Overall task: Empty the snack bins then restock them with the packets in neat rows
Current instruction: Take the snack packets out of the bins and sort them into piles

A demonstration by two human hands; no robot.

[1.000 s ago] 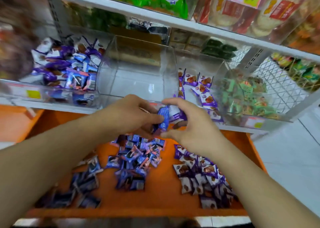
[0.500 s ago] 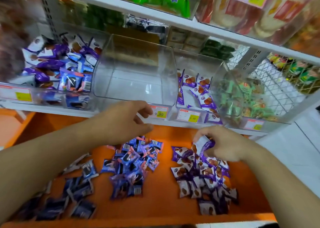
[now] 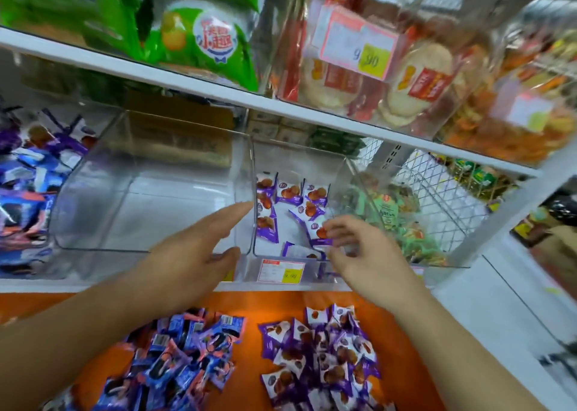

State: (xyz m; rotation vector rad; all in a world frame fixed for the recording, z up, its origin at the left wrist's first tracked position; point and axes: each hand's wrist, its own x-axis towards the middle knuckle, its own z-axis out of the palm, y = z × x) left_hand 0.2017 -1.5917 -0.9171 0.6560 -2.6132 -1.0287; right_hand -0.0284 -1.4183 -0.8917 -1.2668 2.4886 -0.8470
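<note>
Left hand (image 3: 199,245) flat and spread, fingers straight, reaching over the front lip of the clear empty bin (image 3: 150,198), holding nothing. Right hand (image 3: 359,251) loosely curled at the front of the neighbouring clear bin (image 3: 299,223), fingertips at a purple packet (image 3: 318,232); hard to tell whether pinched or merely touched. More purple packets inside, in rough rows along the left wall and back. Below, on the orange shelf (image 3: 249,342), two loose heaps: blue packets (image 3: 184,357) left, purple packets (image 3: 321,360) right, glossy and crinkled. Price label (image 3: 281,270) on the bin front between the wrists. Overhead, a white shelf (image 3: 218,89) with green bags (image 3: 199,39).
</note>
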